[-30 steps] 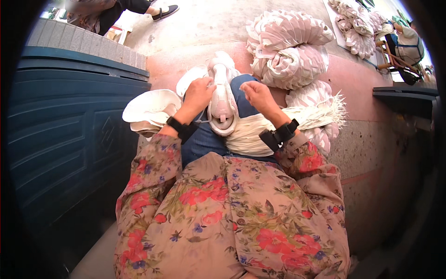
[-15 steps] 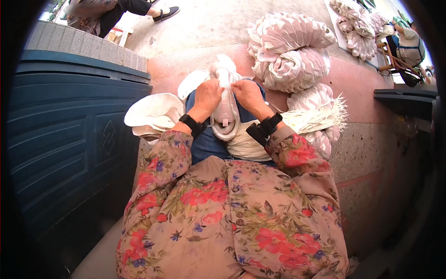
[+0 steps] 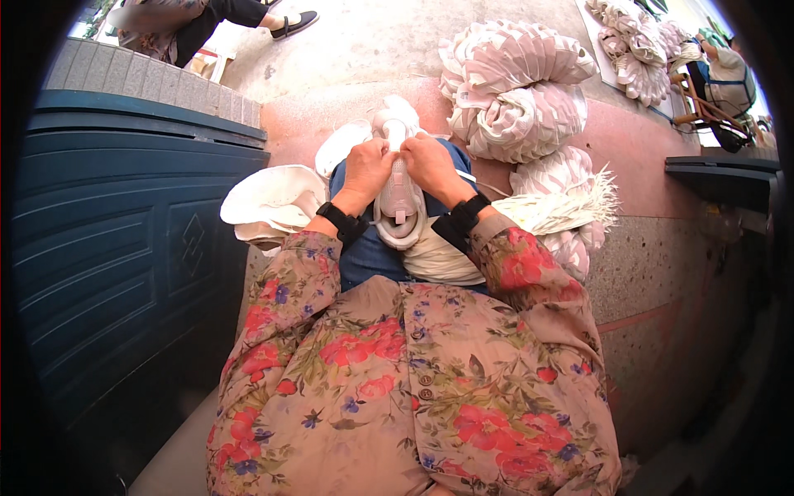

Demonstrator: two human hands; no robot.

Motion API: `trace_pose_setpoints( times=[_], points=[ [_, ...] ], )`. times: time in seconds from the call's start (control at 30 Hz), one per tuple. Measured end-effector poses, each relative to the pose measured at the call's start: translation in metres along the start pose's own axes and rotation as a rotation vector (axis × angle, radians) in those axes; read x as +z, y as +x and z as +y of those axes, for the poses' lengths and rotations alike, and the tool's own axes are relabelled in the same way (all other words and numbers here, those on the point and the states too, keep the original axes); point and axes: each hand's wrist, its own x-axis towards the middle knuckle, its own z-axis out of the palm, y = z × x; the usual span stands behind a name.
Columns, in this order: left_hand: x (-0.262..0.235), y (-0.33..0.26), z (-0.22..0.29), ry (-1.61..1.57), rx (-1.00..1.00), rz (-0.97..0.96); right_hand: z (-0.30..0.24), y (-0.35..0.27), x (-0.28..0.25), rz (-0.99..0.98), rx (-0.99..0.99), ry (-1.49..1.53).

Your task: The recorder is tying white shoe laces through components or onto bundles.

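A pale pink and white shoe upper [image 3: 400, 202] lies over my knees, its heel opening toward me. My left hand [image 3: 368, 171] is closed in a pinch on the upper's left side, by the lacing edge. My right hand [image 3: 432, 168] is closed too, fingertips pinched close to the left ones at the middle of the upper. A thin white shoelace [image 3: 488, 187] trails out beside the right wrist; the bit between the fingertips is too small to make out well. A bundle of white shoelaces [image 3: 442, 252] lies across my lap and spreads out to the right.
Big rolled stacks of pink-white uppers [image 3: 521, 91] sit on the floor at the right, with another stack [image 3: 558, 169] under the lace ends. White curved pieces [image 3: 273, 202] lie left of my knees. A blue panelled door [image 3: 141, 223] stands at the left. Another person's shoe [image 3: 295, 25] shows at the top.
My right hand has moved left and a little up, so the two hands' fingertips now nearly meet over the upper. The trailing lace shows more beside the right wrist.
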Motion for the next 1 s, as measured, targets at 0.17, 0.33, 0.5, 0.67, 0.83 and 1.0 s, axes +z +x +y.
trace_pose_setpoints(
  times=[0.17,0.33,0.5,0.67,0.83,1.0],
  points=[
    [-0.008,-0.004,-0.009,-0.556,-0.11,-0.038,-0.007,0.002,0.003,0.049,-0.024,0.027],
    [-0.016,0.002,-0.014,-0.169,0.118,-0.084,-0.011,0.004,0.004,-0.005,-0.002,0.15],
    [-0.029,0.012,-0.021,0.141,0.471,0.014,-0.003,-0.004,-0.016,-0.01,0.038,0.13],
    [-0.22,0.002,-0.099,0.021,0.05,0.561,0.043,-0.047,-0.087,-0.15,0.194,0.261],
    [-0.476,-0.112,-0.221,-1.066,-0.286,1.085,0.111,-0.113,-0.181,0.058,0.513,0.757],
    [-0.55,-0.209,-0.248,0.047,-0.129,0.523,0.153,-0.158,-0.291,0.455,0.361,1.805]
  ],
)
